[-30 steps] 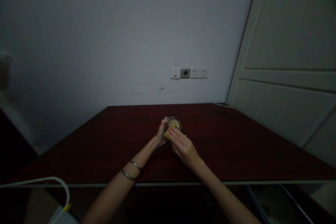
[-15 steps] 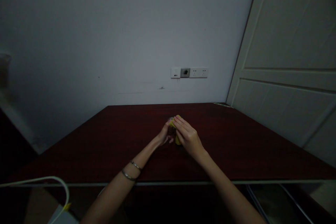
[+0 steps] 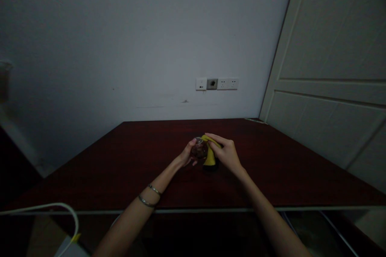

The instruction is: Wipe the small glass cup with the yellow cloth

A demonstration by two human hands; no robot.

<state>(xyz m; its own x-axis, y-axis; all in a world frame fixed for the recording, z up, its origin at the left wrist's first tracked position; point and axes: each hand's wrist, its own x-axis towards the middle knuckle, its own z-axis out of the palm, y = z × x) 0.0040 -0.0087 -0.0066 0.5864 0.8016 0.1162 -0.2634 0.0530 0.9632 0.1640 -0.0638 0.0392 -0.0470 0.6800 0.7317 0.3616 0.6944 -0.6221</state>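
Observation:
A small clear glass [image 3: 199,150] stands near the middle of a dark red table [image 3: 120,168]. My left hand [image 3: 187,156] is wrapped round the glass's left side. My right hand [image 3: 226,153] pinches a yellow cloth [image 3: 209,157] and presses it against the glass's right side. The cloth hangs down to the tabletop. Two bracelets [image 3: 150,195] sit on my left wrist. The light is dim, so the glass's contents do not show.
The table's near edge [image 3: 193,210] runs across the lower view. A white wall with a row of sockets [image 3: 217,84] stands behind the table, and a pale door [image 3: 331,88] is to the right. A white cable [image 3: 54,209] loops at lower left.
My right hand has moved with the yellow cloth from over the top of the glass to its right side. My left hand has stayed on the glass.

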